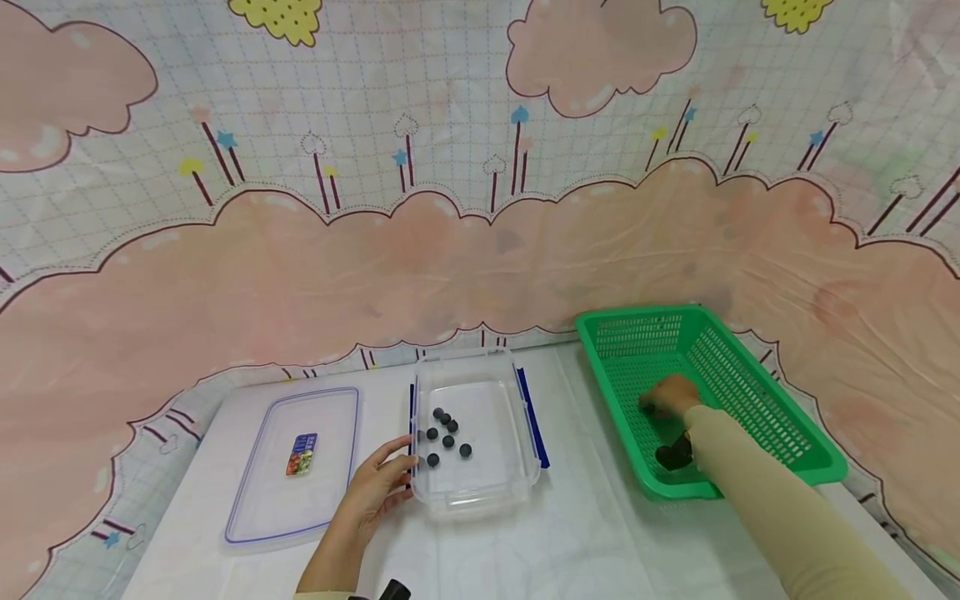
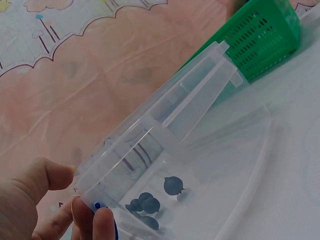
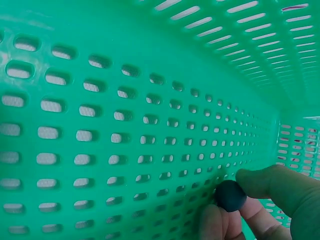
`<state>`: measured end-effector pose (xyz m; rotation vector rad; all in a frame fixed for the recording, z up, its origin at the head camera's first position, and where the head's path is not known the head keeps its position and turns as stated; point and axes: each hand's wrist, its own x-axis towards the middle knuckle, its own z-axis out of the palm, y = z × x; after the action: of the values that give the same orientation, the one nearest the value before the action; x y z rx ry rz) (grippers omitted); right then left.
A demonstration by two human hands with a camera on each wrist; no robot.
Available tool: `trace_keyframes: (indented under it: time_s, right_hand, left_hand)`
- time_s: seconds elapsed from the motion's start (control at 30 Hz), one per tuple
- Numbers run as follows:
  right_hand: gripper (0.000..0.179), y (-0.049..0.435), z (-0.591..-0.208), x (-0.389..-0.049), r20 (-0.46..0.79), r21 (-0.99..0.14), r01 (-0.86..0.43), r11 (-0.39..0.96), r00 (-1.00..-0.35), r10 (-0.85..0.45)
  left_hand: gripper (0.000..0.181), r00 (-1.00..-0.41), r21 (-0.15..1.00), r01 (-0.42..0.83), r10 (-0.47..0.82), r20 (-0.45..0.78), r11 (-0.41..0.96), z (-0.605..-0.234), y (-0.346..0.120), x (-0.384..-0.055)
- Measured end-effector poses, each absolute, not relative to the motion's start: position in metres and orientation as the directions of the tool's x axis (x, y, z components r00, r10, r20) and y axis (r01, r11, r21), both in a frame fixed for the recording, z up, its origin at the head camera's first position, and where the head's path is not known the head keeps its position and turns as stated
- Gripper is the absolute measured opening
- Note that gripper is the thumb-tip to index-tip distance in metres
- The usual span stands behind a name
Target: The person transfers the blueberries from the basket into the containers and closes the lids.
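A clear plastic storage box (image 1: 480, 497) with blue side latches stands on the table, several blueberries (image 1: 447, 442) scattered over its left half. My left hand (image 1: 375, 487) holds the box's left wall; the left wrist view shows its thumb (image 2: 55, 174) at the rim and the fingers beside a blue latch. Inside the green basket (image 1: 609, 400), on the right, is my right hand (image 1: 675, 394). Between thumb and fingers it pinches one dark, round blueberry (image 3: 231, 195), just over the basket's slotted floor. In the head view that blueberry is hidden by the hand.
The box's clear lid (image 1: 258, 500), edged in blue with a printed label (image 1: 302, 454), lies flat left of the box. A patterned cloth (image 1: 480, 267) hangs behind the table. White cloth (image 1: 585, 533) covers the tabletop between box and basket.
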<state>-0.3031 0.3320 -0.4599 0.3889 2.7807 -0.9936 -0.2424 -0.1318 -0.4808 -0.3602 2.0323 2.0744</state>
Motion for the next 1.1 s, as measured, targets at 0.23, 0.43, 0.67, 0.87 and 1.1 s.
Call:
trace_keyframes:
  time_s: [0.23,0.43,0.67,0.87,1.1]
  right_hand:
    - [0.022,0.331,-0.458,-0.303,-0.260,-0.612,0.321,0.723,-0.945,0.199]
    - [0.018,0.332,-0.460,-0.304,-0.270,-0.635,0.326,0.701,-0.943,0.194]
    - [0.019,0.329,-0.457,-0.302,-0.303,-0.710,0.349,0.611,-0.935,0.183]
    - [0.021,0.322,-0.451,-0.300,-0.329,-0.757,0.344,0.555,-0.935,0.131]
    - [0.028,0.317,-0.449,-0.303,-0.364,-0.759,0.381,0.527,-0.920,0.141]
  left_hand:
    - [0.050,-0.947,0.947,-0.319,-0.022,-0.320,-0.025,-0.481,-0.131,-0.243]
    - [0.050,-0.948,0.948,-0.317,-0.021,-0.318,-0.023,-0.482,-0.131,-0.244]
    - [0.050,-0.948,0.948,-0.318,-0.022,-0.319,-0.028,-0.482,-0.132,-0.244]
    - [0.049,-0.948,0.948,-0.316,-0.023,-0.317,-0.031,-0.482,-0.132,-0.243]
    - [0.050,-0.947,0.947,-0.320,-0.021,-0.320,-0.028,-0.482,-0.132,-0.243]
